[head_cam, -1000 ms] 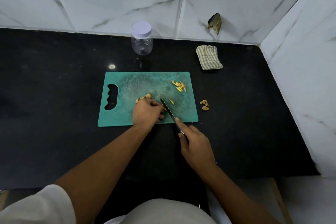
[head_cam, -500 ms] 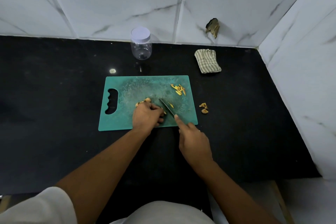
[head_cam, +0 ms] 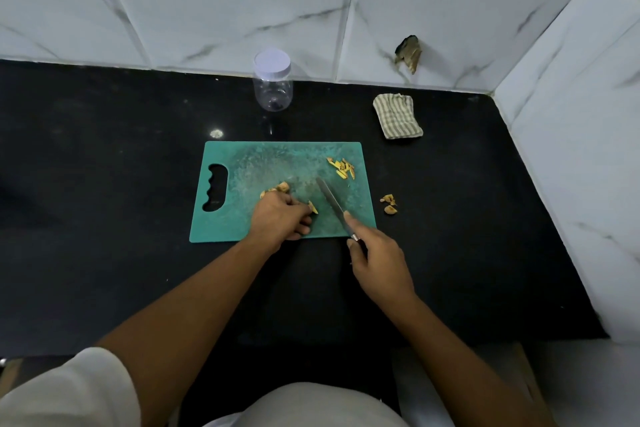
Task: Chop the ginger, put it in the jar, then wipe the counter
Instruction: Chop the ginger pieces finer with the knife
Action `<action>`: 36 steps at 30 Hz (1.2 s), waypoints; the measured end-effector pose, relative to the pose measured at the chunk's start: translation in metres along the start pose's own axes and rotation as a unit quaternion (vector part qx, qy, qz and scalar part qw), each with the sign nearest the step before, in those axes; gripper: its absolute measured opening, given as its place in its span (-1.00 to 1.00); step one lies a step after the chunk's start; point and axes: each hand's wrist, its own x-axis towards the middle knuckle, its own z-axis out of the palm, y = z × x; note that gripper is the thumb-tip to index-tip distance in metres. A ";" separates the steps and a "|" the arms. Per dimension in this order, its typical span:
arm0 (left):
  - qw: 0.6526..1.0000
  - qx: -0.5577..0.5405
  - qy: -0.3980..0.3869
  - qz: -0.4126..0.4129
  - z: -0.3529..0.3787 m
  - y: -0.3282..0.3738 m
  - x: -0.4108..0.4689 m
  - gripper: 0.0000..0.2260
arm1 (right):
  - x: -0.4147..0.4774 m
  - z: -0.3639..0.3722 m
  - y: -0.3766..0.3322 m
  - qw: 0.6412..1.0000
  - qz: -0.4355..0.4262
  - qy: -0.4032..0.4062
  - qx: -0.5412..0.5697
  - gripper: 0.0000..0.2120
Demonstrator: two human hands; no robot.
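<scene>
left hand: our left hand (head_cam: 280,215) rests on the green cutting board (head_cam: 242,163), fingers curled down over a ginger piece (head_cam: 313,207).
right hand: our right hand (head_cam: 379,267) grips the knife (head_cam: 330,201) handle, forefinger along the spine; the blade slants over the board, just right of that piece.
cut ginger: slivers (head_cam: 343,168) sit at the board's far right corner; scraps (head_cam: 389,203) lie on the black counter (head_cam: 104,184) beside its right edge.
jar (head_cam: 272,80): lidded, upright behind the board.
cloth (head_cam: 397,116): striped, folded, back right.
</scene>
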 end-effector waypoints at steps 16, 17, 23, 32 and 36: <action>1.000 0.011 0.009 0.007 0.001 0.000 0.000 -0.83 | -0.017 -0.011 -0.031 0.993 0.001 -0.061 -0.098 -0.49; 1.000 0.011 0.009 0.007 0.001 -0.001 0.000 -0.83 | -0.017 -0.013 -0.033 0.992 0.002 -0.065 -0.108 -0.49; 1.000 0.002 0.005 0.007 0.001 -0.001 -0.001 -0.82 | -0.008 -0.027 -0.048 0.985 0.007 -0.085 -0.147 -0.51; 1.000 0.016 0.013 0.014 0.003 0.001 -0.002 -0.84 | 0.007 -0.041 -0.070 0.965 -0.004 -0.127 -0.231 -0.44; 1.000 0.019 0.011 0.011 0.003 0.001 -0.001 -0.84 | 0.007 -0.041 -0.078 0.961 -0.001 -0.137 -0.241 -0.45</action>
